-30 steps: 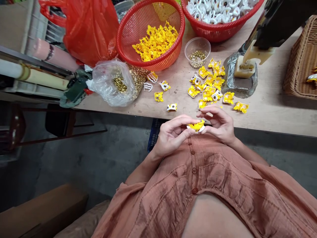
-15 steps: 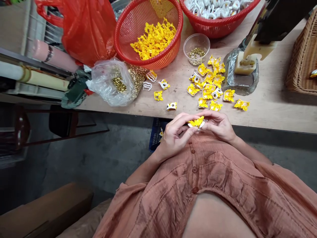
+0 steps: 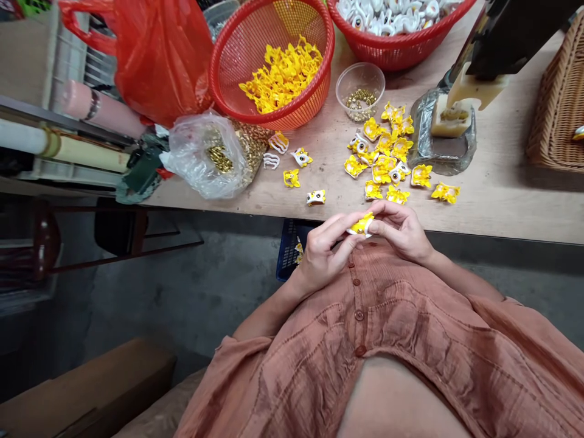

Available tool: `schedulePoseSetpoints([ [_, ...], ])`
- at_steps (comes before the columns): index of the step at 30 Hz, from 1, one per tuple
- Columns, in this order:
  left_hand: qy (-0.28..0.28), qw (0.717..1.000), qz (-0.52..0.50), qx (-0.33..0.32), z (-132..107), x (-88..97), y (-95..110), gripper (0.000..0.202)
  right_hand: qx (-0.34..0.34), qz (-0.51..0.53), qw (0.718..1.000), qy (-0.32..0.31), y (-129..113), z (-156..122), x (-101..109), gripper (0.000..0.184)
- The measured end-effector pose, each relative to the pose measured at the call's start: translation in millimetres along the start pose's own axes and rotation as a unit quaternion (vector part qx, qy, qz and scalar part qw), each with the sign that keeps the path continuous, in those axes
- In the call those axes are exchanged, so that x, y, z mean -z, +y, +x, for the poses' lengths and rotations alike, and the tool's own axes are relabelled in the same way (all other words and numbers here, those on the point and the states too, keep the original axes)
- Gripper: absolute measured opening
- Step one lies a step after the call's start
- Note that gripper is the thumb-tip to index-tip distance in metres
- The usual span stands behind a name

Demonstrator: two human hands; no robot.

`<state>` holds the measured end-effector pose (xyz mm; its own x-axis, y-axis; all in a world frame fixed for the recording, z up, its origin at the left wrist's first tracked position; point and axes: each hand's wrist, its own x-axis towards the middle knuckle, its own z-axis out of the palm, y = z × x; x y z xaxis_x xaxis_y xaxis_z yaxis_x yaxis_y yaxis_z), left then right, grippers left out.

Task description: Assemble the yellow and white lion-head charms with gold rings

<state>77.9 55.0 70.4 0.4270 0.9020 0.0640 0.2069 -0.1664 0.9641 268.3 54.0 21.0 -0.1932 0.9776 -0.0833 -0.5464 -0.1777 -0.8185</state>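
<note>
Small yellow piece (image 3: 361,224), white-edged, one pointed tip, pinched by left grip (image 3: 325,250), right grip (image 3: 404,233)

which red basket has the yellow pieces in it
The left red mesh basket, beside the red plastic bag: yellow pieces lie inside it, whereas the right red mesh basket holds white pieces.

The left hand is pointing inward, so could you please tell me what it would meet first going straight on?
Past the yellow-and-white piece it holds, the left hand would likely meet the right hand first, though depth is unclear from this single view.
</note>
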Motion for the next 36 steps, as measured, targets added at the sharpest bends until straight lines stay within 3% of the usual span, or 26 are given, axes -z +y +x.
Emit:
schedulePoseSetpoints([
  [7, 0.038, 0.961, -0.242, 0.13, 6.0, -2.9, -0.4, 0.042, -0.047, 0.061, 0.997, -0.006, 0.5, 3.4, -4.2, 0.033],
  [15, 0.082, 0.962, -0.225, 0.128, 9.1, -1.6, -3.9, 0.033, -0.046, 0.026, 0.998, -0.042, 1.3, 9.6, -8.4, 0.031],
  [18, 0.093, 0.95, -0.266, 0.134, 12.3, -2.2, -8.4, 0.033, -0.062, 0.03, 0.997, -0.042, 2.1, 15.3, -8.7, 0.03],
  [21, 0.087, 0.924, -0.333, 0.167, 16.6, 1.5, -13.8, 0.036, 0.014, -0.047, 0.999, 0.001, -0.9, 20.2, -5.8, 0.027],
  [23, 0.085, 0.909, -0.362, 0.187, 18.7, 5.7, -17.6, 0.038, 0.105, -0.141, 0.984, 0.013, -5.3, 22.9, -1.9, 0.041],
  [25, 0.085, 0.9, -0.381, 0.195, 20.0, 9.8, -21.4, 0.039, 0.192, -0.248, 0.949, -0.026, -10.6, 25.5, 2.3, 0.056],
  [28, 0.087, 0.89, -0.399, 0.202, 21.1, 13.8, -25.4, 0.039, 0.272, -0.355, 0.891, -0.077, -16.8, 29.5, 6.0, 0.049],
  [30, 0.1, 0.886, -0.404, 0.204, 21.8, 15.0, -26.2, 0.037, 0.281, -0.375, 0.88, -0.075, -17.8, 31.3, 5.7, 0.045],
  [36, 0.145, 0.875, -0.421, 0.191, 22.9, 14.8, -26.7, 0.033, 0.266, -0.372, 0.888, -0.041, -6.6, 29.8, -2.9, 0.039],
])
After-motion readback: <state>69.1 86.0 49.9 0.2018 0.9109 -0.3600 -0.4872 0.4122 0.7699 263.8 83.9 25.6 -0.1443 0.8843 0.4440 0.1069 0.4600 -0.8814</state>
